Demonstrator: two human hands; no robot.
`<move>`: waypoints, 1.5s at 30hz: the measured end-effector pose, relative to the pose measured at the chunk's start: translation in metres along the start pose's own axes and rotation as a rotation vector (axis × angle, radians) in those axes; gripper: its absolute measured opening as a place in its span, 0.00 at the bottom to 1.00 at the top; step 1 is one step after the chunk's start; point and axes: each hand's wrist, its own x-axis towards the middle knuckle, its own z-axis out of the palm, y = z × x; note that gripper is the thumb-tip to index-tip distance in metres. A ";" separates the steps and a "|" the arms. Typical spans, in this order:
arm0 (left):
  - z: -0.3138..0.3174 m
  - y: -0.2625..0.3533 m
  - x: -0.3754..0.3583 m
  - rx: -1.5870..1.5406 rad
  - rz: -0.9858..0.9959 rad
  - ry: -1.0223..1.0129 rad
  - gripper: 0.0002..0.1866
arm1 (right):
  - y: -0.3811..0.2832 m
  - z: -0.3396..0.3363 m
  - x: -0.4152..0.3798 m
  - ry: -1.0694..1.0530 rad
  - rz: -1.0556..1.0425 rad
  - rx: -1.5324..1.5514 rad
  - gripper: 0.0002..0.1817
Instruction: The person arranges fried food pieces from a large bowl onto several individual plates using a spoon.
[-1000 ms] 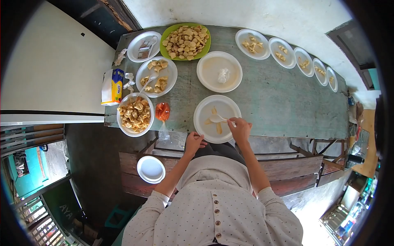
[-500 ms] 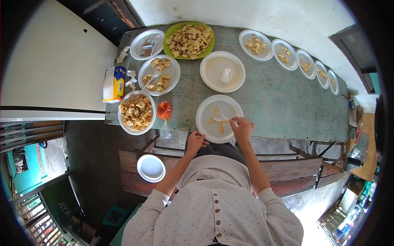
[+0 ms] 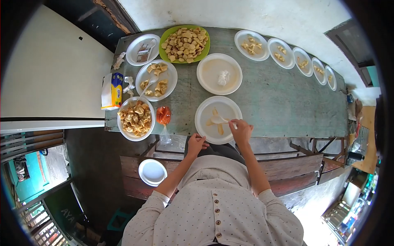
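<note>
While the right hand (image 3: 241,130) pinches a white spoon (image 3: 219,120) over the near white plate (image 3: 202,123) on the green surface (image 3: 279,102), the left hand (image 3: 196,143) rests loosely curled at that plate's near rim, gripping nothing. 3 food pieces lie in the plate.

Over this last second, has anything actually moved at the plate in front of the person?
Very little. The right hand keeps its hold on the white plastic spoon, whose bowl stays over the food pieces on the near white plate; any shift is too small to tell from the camera's own slight tilt. The left hand stays at the table edge by that plate. The bowl of fried pieces and the green plate lie as they did.
</note>
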 end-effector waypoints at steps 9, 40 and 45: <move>-0.013 0.014 0.007 0.046 -0.032 -0.030 0.09 | 0.028 -0.027 0.000 0.107 0.152 -0.079 0.09; -0.132 0.191 0.042 0.714 0.483 0.156 0.18 | -0.054 0.036 0.051 -0.373 0.428 0.745 0.15; -0.181 0.196 0.113 1.176 0.735 0.641 0.13 | -0.068 0.038 0.062 -0.346 0.363 0.782 0.16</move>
